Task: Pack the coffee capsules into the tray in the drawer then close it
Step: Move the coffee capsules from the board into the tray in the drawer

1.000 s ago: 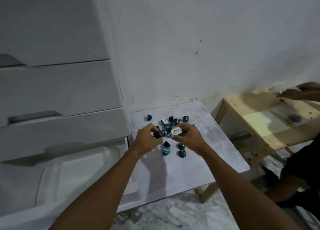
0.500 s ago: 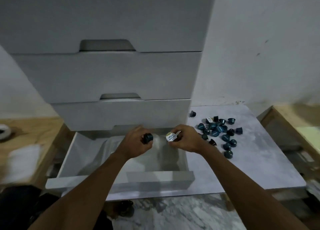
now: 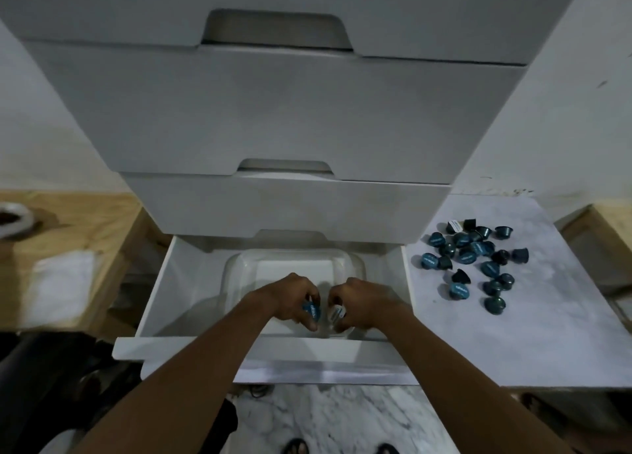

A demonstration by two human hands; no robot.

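The bottom drawer (image 3: 164, 303) of a white cabinet stands pulled out, with a clear plastic tray (image 3: 290, 258) inside it. Low over the tray's near end, my left hand (image 3: 294, 296) grips a blue-lidded coffee capsule (image 3: 312, 311). Right beside it my right hand (image 3: 362, 299) grips a white-lidded capsule (image 3: 336, 313). The two hands almost touch. The tray's floor shows no capsules where it is visible. A loose pile of several dark teal capsules (image 3: 475, 258) lies on the white marbled tabletop (image 3: 513, 334) to the right of the drawer.
Two shut drawers (image 3: 290, 207) overhang the back of the open one. A wooden table (image 3: 68, 248) with a white sheet and a metal dish stands left. Another wooden table edge (image 3: 605, 228) is at far right. My sandalled feet (image 3: 297, 446) show on the marble floor below.
My view swung left from the capsule pile to the drawer. Both hands carried a capsule each from the tabletop over the drawer and have lowered into the tray's near end.
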